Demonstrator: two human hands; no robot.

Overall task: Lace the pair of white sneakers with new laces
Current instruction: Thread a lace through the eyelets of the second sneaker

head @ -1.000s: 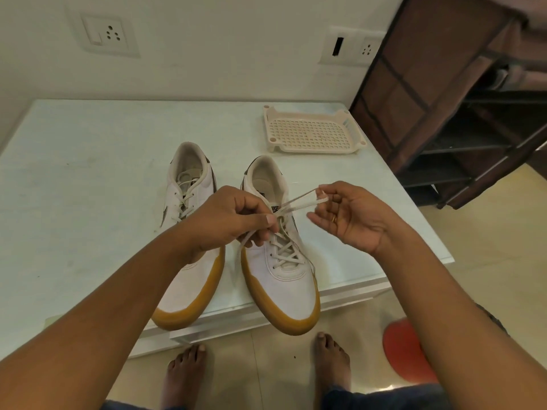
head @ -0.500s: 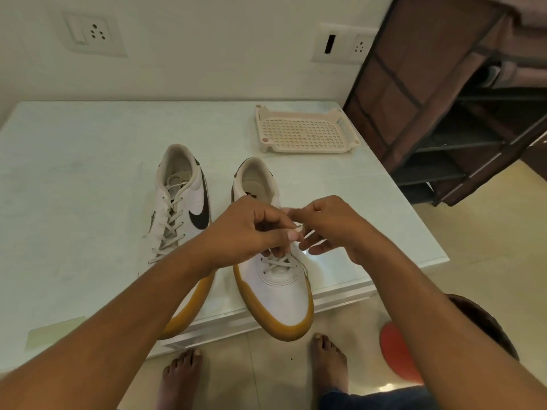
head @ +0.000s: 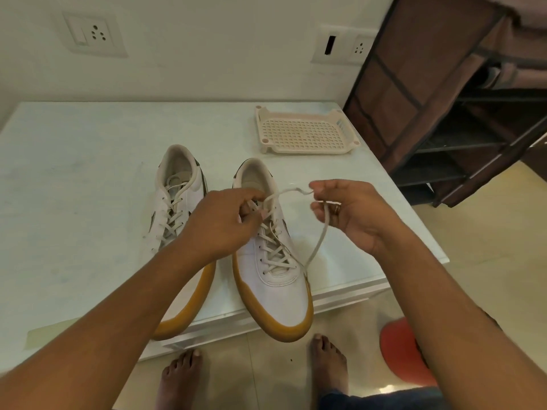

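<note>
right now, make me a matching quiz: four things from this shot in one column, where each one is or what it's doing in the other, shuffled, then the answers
Things:
1. tray
2. left hand
3. right hand
4. red thing

Places or states:
A. holds the lace out to the side of the sneaker
B. on the floor, beside the table
C. pinches the lace over the sneaker's top eyelets
D. on the table, near its far right corner

Pairs: 1-D, 2-C, 3-A, 4-B
</note>
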